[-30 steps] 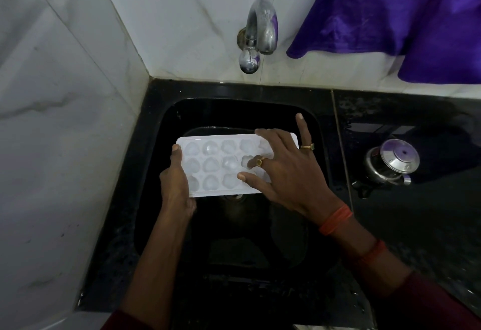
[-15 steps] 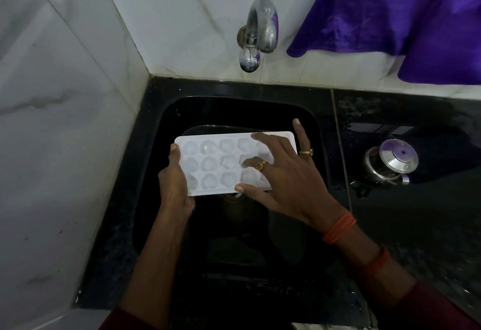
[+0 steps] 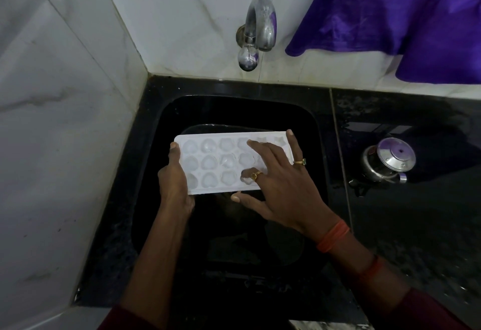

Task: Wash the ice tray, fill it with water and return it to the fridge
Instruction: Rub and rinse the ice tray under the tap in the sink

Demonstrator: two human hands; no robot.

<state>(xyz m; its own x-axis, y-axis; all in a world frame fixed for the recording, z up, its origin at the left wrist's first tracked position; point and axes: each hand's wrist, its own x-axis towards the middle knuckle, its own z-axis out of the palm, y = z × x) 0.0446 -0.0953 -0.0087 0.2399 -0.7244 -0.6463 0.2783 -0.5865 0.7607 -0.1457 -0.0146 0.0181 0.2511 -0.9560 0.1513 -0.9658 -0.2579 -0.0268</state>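
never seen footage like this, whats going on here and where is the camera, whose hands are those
There is no machine here: these are a person's two bare hands, filmed by a camera worn on the head, looking down. The left hand grips the end of a white plastic ice tray over a black sink. The right hand lies spread on the tray, fingers rubbing its cups. Above is a chrome tap, with no water visibly running. A purple cloth hangs at right, and a small steel pot sits on the black counter.

The right hand [image 3: 281, 186] hides the ice tray's [image 3: 208, 163] right-end cells
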